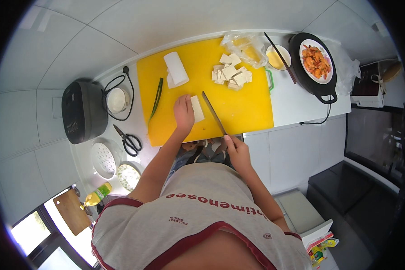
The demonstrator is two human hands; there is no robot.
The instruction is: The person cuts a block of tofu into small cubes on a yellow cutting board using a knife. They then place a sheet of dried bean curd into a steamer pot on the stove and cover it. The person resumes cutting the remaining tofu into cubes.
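My right hand (238,153) grips the handle of a kitchen knife (214,113), its blade pointing away from me over the yellow cutting board (249,111). My left hand (185,113) rests against the left side of a pale slab of tofu (197,109), and its fingers partly hide the slab. The knife is just right of the slab, apart from it. A pile of cut tofu pieces (230,72) lies at the board's back right. Behind my left hand is a roll of white paper towel (176,69), and green onion stalks (157,98) lie to its left.
A rice cooker (84,111), black scissors (128,140), a white colander (103,160) and a bowl (129,177) stand left. At back right are a plastic bag (246,49), a bowl of yellow liquid (277,59) with chopsticks (280,57) across it, and a plate of shrimp (316,62) on a black pan (298,79).
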